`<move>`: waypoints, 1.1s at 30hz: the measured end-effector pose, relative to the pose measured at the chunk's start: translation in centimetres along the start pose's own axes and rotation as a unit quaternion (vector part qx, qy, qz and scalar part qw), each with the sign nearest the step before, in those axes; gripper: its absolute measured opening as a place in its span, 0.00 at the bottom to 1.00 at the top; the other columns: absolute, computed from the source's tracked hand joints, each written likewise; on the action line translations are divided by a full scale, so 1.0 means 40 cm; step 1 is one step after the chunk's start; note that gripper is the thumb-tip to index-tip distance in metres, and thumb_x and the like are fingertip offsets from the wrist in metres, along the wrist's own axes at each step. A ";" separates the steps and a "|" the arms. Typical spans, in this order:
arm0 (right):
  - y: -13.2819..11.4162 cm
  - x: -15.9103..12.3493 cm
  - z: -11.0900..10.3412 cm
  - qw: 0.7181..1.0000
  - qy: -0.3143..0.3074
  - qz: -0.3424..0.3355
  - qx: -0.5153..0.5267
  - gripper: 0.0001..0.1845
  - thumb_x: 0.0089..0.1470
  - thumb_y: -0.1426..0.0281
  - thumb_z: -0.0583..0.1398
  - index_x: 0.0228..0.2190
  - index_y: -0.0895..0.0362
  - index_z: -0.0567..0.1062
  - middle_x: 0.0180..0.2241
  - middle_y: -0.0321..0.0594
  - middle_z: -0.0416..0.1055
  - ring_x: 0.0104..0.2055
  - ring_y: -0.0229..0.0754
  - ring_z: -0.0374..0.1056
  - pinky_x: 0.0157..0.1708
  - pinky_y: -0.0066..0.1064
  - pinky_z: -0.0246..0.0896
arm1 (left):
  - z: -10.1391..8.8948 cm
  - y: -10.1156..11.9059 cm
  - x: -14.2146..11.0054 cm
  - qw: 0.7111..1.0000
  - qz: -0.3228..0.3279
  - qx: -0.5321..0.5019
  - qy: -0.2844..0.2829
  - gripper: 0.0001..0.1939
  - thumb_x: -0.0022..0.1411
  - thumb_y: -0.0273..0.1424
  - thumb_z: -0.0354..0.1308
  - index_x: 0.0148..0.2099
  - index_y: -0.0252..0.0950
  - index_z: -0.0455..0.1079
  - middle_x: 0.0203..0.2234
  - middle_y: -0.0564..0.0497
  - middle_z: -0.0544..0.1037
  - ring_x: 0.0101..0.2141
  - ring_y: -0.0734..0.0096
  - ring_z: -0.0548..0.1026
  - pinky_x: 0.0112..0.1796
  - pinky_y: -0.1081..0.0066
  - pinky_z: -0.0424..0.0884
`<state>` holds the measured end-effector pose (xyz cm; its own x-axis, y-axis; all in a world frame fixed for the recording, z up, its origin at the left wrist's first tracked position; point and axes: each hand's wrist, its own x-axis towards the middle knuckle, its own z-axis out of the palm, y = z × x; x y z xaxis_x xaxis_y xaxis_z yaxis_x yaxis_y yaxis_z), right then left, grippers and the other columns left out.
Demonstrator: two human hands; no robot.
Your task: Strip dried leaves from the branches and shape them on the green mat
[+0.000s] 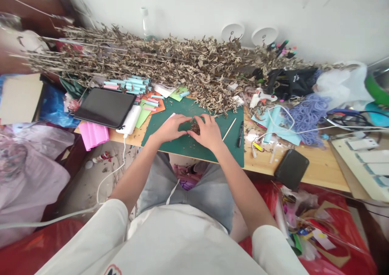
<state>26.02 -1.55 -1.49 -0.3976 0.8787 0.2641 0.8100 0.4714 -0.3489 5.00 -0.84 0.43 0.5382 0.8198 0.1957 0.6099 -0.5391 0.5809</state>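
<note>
Hands [190,131] cupped around crushed leaves [195,127], green mat [182,145], wooden desk [264,161], white wall [194,7].

- And here, the crumbs [195,127] sit partly hidden by the fingers [199,123], pieces too small to make out!
- Over to the bottle [145,21], its base lost behind the stems [170,56].
- Lettering on the black bag [299,82]? Too small to read.
- Bottom edge slices through the shirt logo [113,270]!
- Right edge cuts off the green object [377,89]; left edge crops the pale bag [30,177].
</note>
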 end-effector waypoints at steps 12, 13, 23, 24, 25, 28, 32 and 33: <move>0.059 0.009 -0.001 0.987 0.027 -0.056 0.148 0.13 0.60 0.66 0.56 0.43 0.56 0.76 0.47 0.45 0.73 0.52 0.49 0.65 0.56 0.45 0.61 | 0.026 -0.011 0.006 0.999 -0.040 -0.022 0.005 0.26 0.55 0.30 0.64 0.57 0.34 0.71 0.45 0.42 0.77 0.42 0.59 0.76 0.48 0.60 0.71; 0.065 -0.001 -0.008 0.987 0.033 -0.050 0.146 0.15 0.60 0.66 0.56 0.47 0.56 0.75 0.49 0.46 0.72 0.53 0.49 0.64 0.57 0.45 0.60 | 0.039 -0.012 0.011 0.999 -0.035 -0.040 -0.003 0.30 0.53 0.30 0.66 0.58 0.34 0.70 0.45 0.42 0.77 0.43 0.57 0.76 0.49 0.59 0.71; 0.007 0.002 0.000 0.993 -0.068 -0.072 -0.060 0.35 0.52 0.44 0.60 0.53 0.54 0.69 0.51 0.54 0.66 0.51 0.59 0.61 0.45 0.45 0.63 | 0.032 0.014 0.031 0.961 -0.115 -0.205 0.142 0.18 0.64 0.38 0.56 0.52 0.34 0.74 0.41 0.44 0.80 0.35 0.68 0.77 0.39 0.70 0.72; -0.002 0.009 0.011 0.992 -0.075 -0.075 -0.073 0.29 0.57 0.47 0.57 0.50 0.54 0.71 0.49 0.54 0.67 0.50 0.58 0.62 0.42 0.42 0.63 | 0.030 0.010 0.028 0.952 -0.133 -0.216 0.168 0.18 0.66 0.41 0.54 0.49 0.34 0.75 0.38 0.45 0.80 0.33 0.69 0.76 0.38 0.71 0.72; -0.008 0.015 0.022 0.990 -0.084 -0.077 -0.083 0.23 0.61 0.51 0.54 0.48 0.55 0.72 0.48 0.53 0.68 0.48 0.56 0.63 0.39 0.40 0.62 | 0.030 0.006 0.024 0.944 -0.147 -0.230 0.187 0.19 0.67 0.42 0.52 0.47 0.34 0.76 0.36 0.46 0.80 0.32 0.70 0.76 0.36 0.73 0.71; -0.004 0.029 0.054 0.987 -0.113 -0.075 -0.086 0.16 0.67 0.66 0.48 0.44 0.56 0.73 0.43 0.51 0.71 0.42 0.50 0.67 0.34 0.34 0.59 | 0.039 -0.007 0.016 0.919 -0.172 -0.278 0.221 0.21 0.67 0.45 0.51 0.43 0.33 0.77 0.31 0.47 0.79 0.28 0.73 0.74 0.32 0.75 0.69; 0.036 0.044 0.050 0.998 -0.054 -0.011 -0.008 0.15 0.66 0.66 0.49 0.38 0.58 0.73 0.36 0.47 0.73 0.34 0.44 0.68 0.32 0.31 0.56 | 0.066 0.009 0.024 0.851 -0.237 -0.396 0.250 0.17 0.65 0.42 0.56 0.37 0.33 0.77 0.28 0.47 0.79 0.26 0.74 0.73 0.30 0.75 0.68; 0.044 0.049 0.038 0.999 -0.014 0.018 0.034 0.16 0.66 0.64 0.49 0.36 0.58 0.73 0.33 0.44 0.73 0.32 0.42 0.68 0.31 0.31 0.56 | 0.076 0.023 0.032 0.813 -0.262 -0.453 0.255 0.16 0.65 0.40 0.56 0.36 0.33 0.77 0.27 0.47 0.79 0.26 0.74 0.73 0.30 0.75 0.69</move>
<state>26.00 1.10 -2.96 -0.3812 0.8966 0.2255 0.7935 0.4425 -0.4177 8.00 -0.86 -1.18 -0.1088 0.9891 -0.0990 -0.1258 0.0850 0.9884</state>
